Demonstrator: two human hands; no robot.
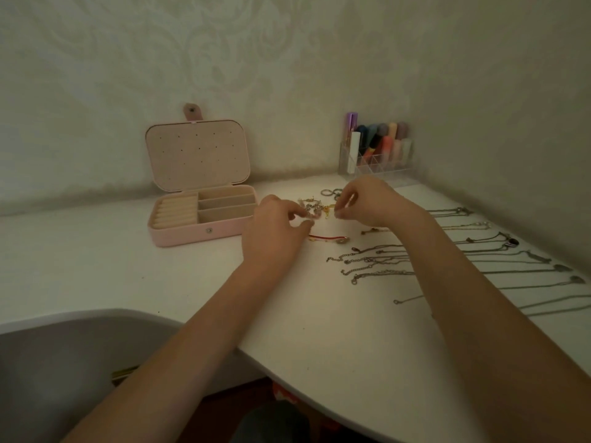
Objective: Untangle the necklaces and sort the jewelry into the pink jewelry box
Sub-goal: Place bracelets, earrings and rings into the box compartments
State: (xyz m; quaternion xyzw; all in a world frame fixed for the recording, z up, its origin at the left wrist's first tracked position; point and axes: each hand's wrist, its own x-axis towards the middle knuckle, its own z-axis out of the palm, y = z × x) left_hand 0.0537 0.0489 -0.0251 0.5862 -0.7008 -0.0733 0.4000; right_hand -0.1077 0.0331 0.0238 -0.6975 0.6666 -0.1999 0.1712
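**Small cluster may snag or scatter as it is pulled apart**

Upper left of centre, the pink jewelry box sits open on the bench, compartments seemingly bare. At centre, the left hand and right hand each pinch at a small jewelry cluster; a hard tug could tighten knots. At right, straightened necklaces lie under the right forearm, which could drag them back into tangles

Pale pink jewelry box with beige lining, white table, red cord bracelet, silver-grey chains, cream wall with a swirling damask pattern.
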